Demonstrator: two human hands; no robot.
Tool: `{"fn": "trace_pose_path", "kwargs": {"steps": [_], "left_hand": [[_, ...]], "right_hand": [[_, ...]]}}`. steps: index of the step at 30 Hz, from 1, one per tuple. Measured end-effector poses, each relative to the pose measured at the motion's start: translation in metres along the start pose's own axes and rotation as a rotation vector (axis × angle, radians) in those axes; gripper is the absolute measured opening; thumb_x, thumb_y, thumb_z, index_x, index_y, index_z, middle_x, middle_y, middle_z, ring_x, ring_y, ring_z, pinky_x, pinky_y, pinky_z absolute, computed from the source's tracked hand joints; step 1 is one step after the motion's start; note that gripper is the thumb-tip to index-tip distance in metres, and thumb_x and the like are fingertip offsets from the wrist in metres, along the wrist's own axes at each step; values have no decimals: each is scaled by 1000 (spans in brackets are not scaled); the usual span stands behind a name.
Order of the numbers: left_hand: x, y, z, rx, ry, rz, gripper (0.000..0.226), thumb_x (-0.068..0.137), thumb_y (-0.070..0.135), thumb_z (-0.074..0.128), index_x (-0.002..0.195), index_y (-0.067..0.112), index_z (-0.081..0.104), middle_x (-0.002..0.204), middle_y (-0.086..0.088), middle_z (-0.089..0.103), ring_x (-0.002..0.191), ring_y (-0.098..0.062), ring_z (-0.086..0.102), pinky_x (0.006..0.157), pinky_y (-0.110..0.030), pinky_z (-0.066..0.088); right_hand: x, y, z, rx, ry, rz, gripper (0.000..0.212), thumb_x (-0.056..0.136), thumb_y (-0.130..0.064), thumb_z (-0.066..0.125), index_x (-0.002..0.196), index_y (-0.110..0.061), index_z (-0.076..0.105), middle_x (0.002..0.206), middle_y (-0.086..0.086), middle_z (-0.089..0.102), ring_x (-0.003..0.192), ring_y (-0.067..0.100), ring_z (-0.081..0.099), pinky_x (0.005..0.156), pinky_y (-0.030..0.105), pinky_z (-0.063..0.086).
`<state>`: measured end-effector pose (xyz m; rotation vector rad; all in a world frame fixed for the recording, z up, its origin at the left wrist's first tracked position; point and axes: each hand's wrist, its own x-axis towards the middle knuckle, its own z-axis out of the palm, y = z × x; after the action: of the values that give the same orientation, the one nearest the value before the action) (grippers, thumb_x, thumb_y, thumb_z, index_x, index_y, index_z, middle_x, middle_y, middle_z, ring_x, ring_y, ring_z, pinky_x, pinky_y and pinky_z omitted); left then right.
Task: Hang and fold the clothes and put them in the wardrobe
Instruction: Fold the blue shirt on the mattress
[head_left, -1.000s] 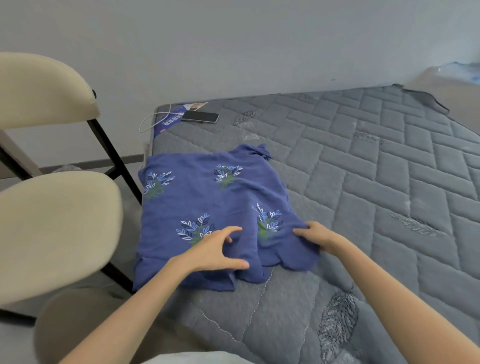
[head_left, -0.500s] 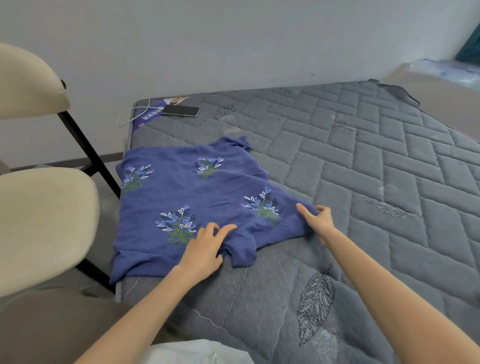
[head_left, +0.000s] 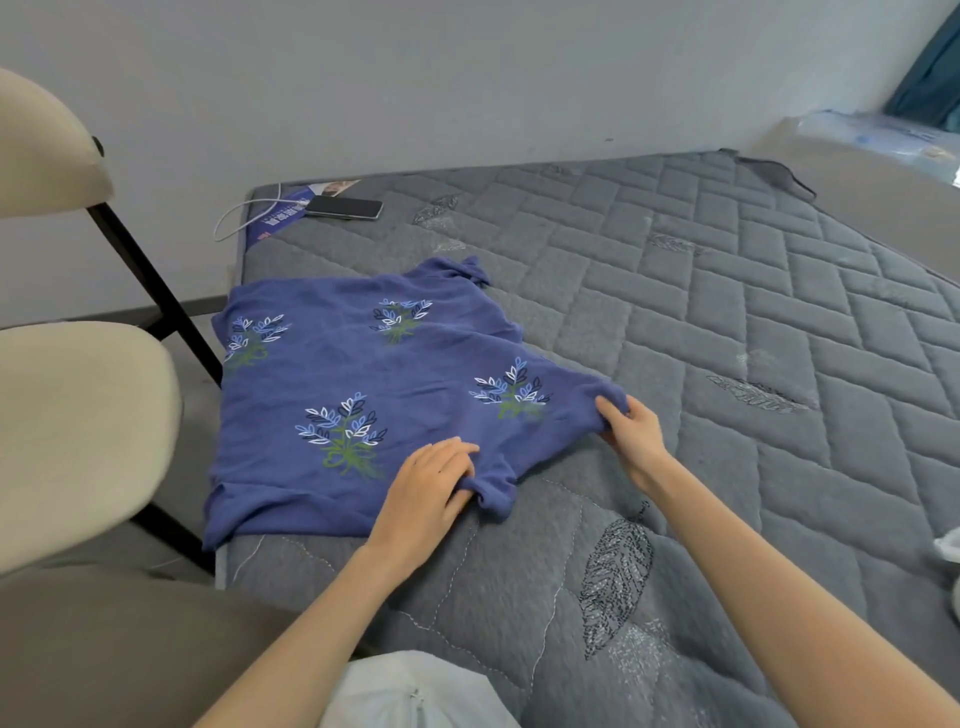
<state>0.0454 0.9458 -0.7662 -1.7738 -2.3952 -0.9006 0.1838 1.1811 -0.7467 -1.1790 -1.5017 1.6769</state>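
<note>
A blue garment (head_left: 363, 374) printed with blue, white and green leaf sprigs lies spread flat on the near left corner of the grey quilted mattress (head_left: 727, 338). Its left edge hangs a little over the mattress side. My left hand (head_left: 428, 486) grips the garment's near hem, with a fold of cloth bunched under the fingers. Over at the garment's right corner, my right hand (head_left: 631, 431) pinches the fabric between thumb and fingers. No wardrobe or hanger is in sight.
A dark phone (head_left: 344, 207) with a white cable (head_left: 234, 221) lies beside a blue leaflet (head_left: 283, 218) at the mattress's far left corner. A cream padded chair (head_left: 72, 415) with black legs stands close on the left. A white wall rises behind. Something white (head_left: 948, 551) pokes in at right.
My right hand slid outward to the garment's right corner and now pinches it, drawing the cloth wider. My left hand closed on the near hem. The camera shifted a little.
</note>
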Motion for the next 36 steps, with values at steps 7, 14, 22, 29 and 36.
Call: {"fn": "trace_pose_path", "kwargs": {"steps": [7, 14, 22, 29, 36], "left_hand": [[-10, 28, -8, -112, -144, -97, 11, 90, 28, 49, 95, 20, 55, 100, 11, 65, 92, -15, 58, 71, -34, 46], [-22, 23, 6, 104, -243, 30, 45, 72, 25, 68, 111, 28, 45, 106, 4, 62, 94, -20, 61, 72, -27, 49], [-14, 39, 16, 216, -125, 207, 20, 76, 16, 42, 77, 21, 62, 96, 1, 68, 84, -18, 66, 89, -29, 37], [-18, 54, 4, 4, -194, -34, 14, 97, 25, 44, 94, 11, 46, 88, -7, 61, 82, -36, 55, 61, -36, 36], [-27, 44, 15, 143, -190, 131, 22, 69, 33, 51, 89, 23, 53, 85, 10, 59, 73, -15, 58, 58, -22, 43]], "right_hand": [[1, -6, -9, -252, 158, -31, 10, 94, -13, 52, 91, -9, 61, 92, 10, 65, 82, 18, 58, 76, 33, 50], [-18, 7, -27, -513, -133, 276, 47, 78, -50, 71, 93, -6, 63, 83, 1, 61, 75, 15, 57, 62, 28, 47], [-40, 6, -28, -355, -223, -42, 26, 88, 8, 55, 112, -4, 56, 110, 8, 62, 103, 21, 57, 83, 23, 51], [-35, 2, -44, -534, 115, 71, 12, 90, -20, 59, 87, -9, 55, 82, 10, 59, 73, 26, 56, 56, 35, 48], [-48, 12, -60, -516, -83, 385, 49, 79, -42, 73, 58, -17, 37, 58, 2, 39, 57, 16, 38, 51, 24, 38]]}}
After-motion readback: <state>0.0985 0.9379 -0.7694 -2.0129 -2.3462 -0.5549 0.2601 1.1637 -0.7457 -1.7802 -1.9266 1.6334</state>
